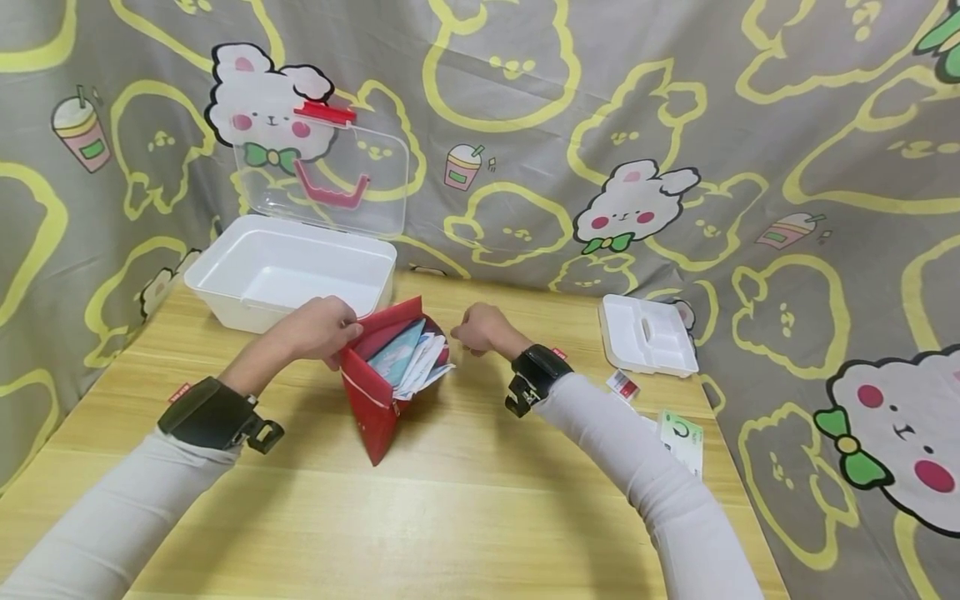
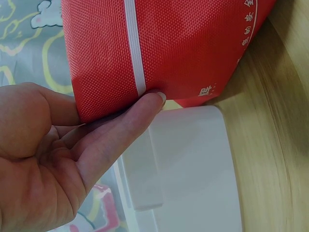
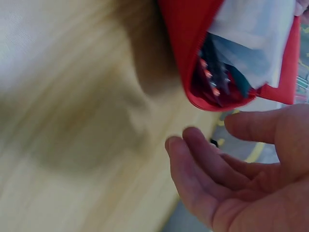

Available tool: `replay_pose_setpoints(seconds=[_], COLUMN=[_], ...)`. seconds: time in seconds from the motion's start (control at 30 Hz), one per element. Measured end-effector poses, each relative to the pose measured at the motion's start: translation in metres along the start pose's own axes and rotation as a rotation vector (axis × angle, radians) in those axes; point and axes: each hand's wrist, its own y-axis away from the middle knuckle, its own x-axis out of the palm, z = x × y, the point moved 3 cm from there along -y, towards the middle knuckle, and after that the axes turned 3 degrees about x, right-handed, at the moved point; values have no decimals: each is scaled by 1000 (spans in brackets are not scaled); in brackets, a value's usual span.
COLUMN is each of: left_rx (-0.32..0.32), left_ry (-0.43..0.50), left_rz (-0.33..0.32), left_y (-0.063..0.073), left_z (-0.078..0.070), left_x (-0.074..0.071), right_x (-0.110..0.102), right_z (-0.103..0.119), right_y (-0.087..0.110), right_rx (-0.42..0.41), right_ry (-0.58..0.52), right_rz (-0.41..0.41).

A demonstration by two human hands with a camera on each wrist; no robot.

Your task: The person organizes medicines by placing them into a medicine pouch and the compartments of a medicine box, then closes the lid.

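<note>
My left hand (image 1: pixel 321 327) pinches the top edge of a red zip pouch (image 1: pixel 372 421) and holds its mouth wide. In the left wrist view, thumb and fingers grip the woven red fabric beside a white stripe. White and light-blue packets (image 1: pixel 420 362) stick up out of the pouch. Deeper inside, the right wrist view shows a dark strip with shiny orange-red spots (image 3: pixel 210 77), whose kind I cannot make out. Just right of the pouch's mouth is my right hand (image 1: pixel 483 327), its fingers loosely bent with nothing between them and apart from the pouch.
Behind my left hand stands a white plastic box (image 1: pixel 232 308), its see-through lid (image 1: pixel 262 196) with pink handle raised. A white compartment tray (image 1: pixel 630 342) lies at the back right. Nearer are a small red-and-white packet (image 1: pixel 622 385) and a green-and-white packet (image 1: pixel 682 437), partly behind my right sleeve.
</note>
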Motion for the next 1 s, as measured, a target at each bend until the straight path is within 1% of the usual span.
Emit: replay_pose_setpoints(seconds=[0.07,0.17,0.33,0.57,0.73,0.9,1.0], left_rx=[4,0,-4,-23,-22,-1,25], left_ry=[-1,2,9,4,2,6,-2], left_rz=[-2,-4,1,12,14,6,-1], left_y=[0,-1,-2,-3,-4,-4,-5], left_z=[-1,-1,-1,-2,-2,-4,-8], left_x=[0,0,0,2,2,1,1], right_x=[6,15,28,36,42,46,43], right_z=[-2,-3,-5,-9,-13,-16,-14], right_y=[1,2,1,3,4,7,12], right_rx=[33,47,33,-14,-6,0,-8], right_ry=[-50,-105,-204,-272,-377,-477,-547], right_rz=[58,93,92,80,84,84,67])
